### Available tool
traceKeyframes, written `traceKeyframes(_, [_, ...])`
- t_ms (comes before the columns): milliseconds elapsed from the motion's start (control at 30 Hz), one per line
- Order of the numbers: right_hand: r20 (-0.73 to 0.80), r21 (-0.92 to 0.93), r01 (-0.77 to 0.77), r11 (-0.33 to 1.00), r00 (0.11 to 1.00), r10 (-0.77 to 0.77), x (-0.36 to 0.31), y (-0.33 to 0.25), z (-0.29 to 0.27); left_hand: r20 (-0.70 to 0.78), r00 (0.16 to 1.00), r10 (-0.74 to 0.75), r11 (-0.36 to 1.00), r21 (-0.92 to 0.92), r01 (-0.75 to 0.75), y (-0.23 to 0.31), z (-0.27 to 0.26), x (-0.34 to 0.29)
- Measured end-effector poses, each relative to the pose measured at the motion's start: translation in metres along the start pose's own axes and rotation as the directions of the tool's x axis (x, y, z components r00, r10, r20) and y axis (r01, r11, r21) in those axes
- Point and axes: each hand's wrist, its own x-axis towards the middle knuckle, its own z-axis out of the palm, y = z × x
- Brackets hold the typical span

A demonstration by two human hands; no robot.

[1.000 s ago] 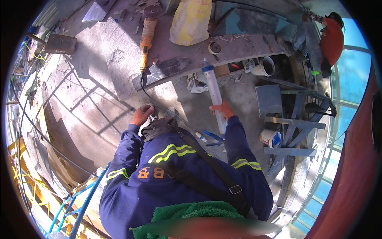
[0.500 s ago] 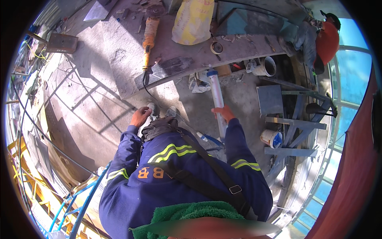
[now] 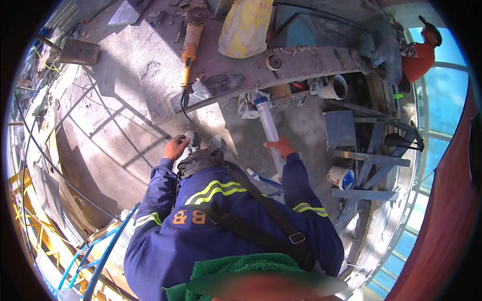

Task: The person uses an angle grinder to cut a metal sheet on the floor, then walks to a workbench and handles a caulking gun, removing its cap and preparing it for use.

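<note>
In my right hand (image 3: 282, 147) is a caulking gun (image 3: 269, 125) with a pale tube and a blue front cap, my fingers wrapped round the barrel. Its nozzle points away from me, close to the front edge of a stone slab (image 3: 296, 65). Part of a blue handle shows below my right hand. My left hand (image 3: 176, 147) hangs beside the dark pouch (image 3: 201, 163) at my waist, fingers loosely bent and apart, with nothing visible in them.
An orange angle grinder (image 3: 191, 45) lies on the slab, its cord trailing off the edge. Nearby are a yellow sack (image 3: 246, 30) and a tape roll (image 3: 273, 62). Buckets (image 3: 333, 88) and metal trestles (image 3: 371, 160) stand right. A person in red (image 3: 419, 55) is at far right.
The caulking gun has swung slightly left at its front, with my right hand shifting a little left. My left hand has barely moved. The person in red has moved slightly right.
</note>
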Motion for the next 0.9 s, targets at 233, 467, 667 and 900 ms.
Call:
traceKeyframes(233, [-0.119,0.064,0.017,0.998,0.993,-0.01,0.005,0.009,-0.013,0.022,1.0,-0.014,1.0,0.01,0.014,0.002,0.003,0.005])
traceKeyframes(467, [-0.414,-0.18,0.083,0.98,0.897,-0.152,0.009,-0.003,-0.014,0.044,0.999,-0.024,0.998,0.05,0.022,0.014,0.002,0.004])
traceKeyframes(667, [-0.321,-0.122,0.169,0.978,0.926,-0.2,-0.031,-0.038,-0.013,0.067,0.992,0.106,0.994,0.008,-0.107,0.045,0.0,0.011])
traceKeyframes(900, [-0.142,0.088,0.287,0.954,0.951,-0.273,-0.07,-0.059,0.01,0.423,0.854,0.301,0.894,-0.438,-0.098,0.162,0.006,0.004])
